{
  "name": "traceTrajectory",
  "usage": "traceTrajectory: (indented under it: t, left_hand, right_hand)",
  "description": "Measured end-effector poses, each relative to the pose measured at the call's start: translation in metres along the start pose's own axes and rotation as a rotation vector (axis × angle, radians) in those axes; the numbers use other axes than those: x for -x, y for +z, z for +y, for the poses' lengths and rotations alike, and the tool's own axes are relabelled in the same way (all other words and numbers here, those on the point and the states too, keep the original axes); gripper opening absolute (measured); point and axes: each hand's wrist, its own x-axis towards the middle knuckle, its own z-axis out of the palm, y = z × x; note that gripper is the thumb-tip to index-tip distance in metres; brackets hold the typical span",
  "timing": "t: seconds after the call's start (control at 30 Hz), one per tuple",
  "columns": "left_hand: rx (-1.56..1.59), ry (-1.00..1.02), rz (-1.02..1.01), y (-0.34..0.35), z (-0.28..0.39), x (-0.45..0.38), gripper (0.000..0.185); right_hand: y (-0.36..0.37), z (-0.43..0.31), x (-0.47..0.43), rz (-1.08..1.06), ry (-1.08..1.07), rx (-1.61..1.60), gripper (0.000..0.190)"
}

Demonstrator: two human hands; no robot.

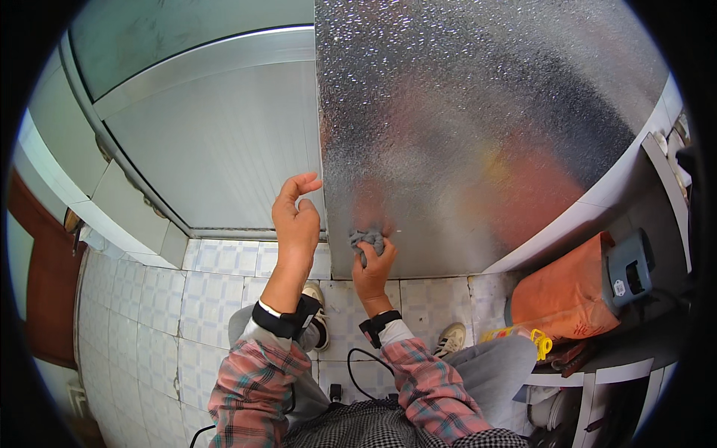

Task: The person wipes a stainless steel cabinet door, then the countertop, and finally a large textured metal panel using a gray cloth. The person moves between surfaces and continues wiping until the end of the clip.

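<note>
A textured reflective panel [425, 185] stands before me, showing blurred reddish and dark shapes. Near its lower left part, my right hand [374, 269] holds a crumpled grey cloth [367, 241] against the surface. My left hand [297, 215] is raised by the panel's left edge, its fingers bent and apart, with nothing in it. Behind that hand is a metal-framed door with a ribbed pale lower panel [218, 140]. Black bands circle both wrists over the sleeve cuffs.
At the right, an orange-covered gas cylinder [560, 288] stands near a plastic bottle with a yellow handle and cap [541, 344]. An open cabinet [588, 392] holds cookware at lower right. A tiled ledge [140, 207] is left of the door. A black cable [348, 367] loops near my feet.
</note>
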Motion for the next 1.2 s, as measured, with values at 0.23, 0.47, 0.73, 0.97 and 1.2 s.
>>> traceTrajectory:
  t: [0.23, 0.47, 0.73, 0.97, 1.2]
  left_hand:
    - [0.070, -0.048, 0.045, -0.003, 0.009, 0.005, 0.047]
    - [0.021, 0.052, 0.053, -0.001, -0.011, 0.000, 0.035]
    - [-0.079, 0.092, 0.013, 0.006, -0.025, -0.001, 0.028]
    - [-0.151, 0.115, 0.025, 0.006, -0.034, -0.002, 0.025]
    - [-0.048, 0.082, 0.078, 0.018, -0.034, -0.004, 0.021]
  right_hand:
    - [-0.017, -0.064, -0.054, 0.130, -0.011, -0.125, 0.037]
    - [0.005, -0.070, -0.080, 0.167, -0.293, -0.116, 0.042]
    - [0.000, 0.042, 0.021, 0.096, 0.164, -0.011, 0.040]
    - [-0.121, 0.175, -0.053, 0.677, 0.386, -0.125, 0.035]
    - [-0.114, 0.221, -0.063, 0.876, 0.655, 0.149, 0.045]
